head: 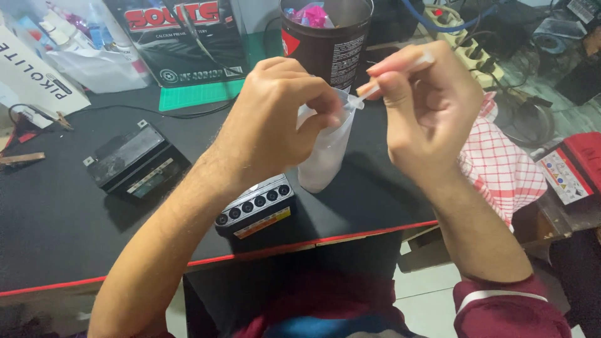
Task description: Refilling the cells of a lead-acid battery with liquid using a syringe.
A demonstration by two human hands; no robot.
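Note:
My left hand [275, 119] grips the top of a small clear plastic pouch [325, 153] that hangs down over the black table [62, 231]. My right hand [426, 106] pinches a thin strip [366, 94] at the pouch's top edge between thumb and fingers. The two hands nearly touch above the table's middle. Below my left forearm sits a black battery [256, 209] with a row of round holes in its top, standing near the red front edge.
A second black battery [134, 164] lies at the left. A dark cylindrical container [328, 44] with pink wrappers stands behind the hands. A red-and-white checked cloth [501, 169] and a red box [576, 166] are at the right. Bags and boxes line the back left.

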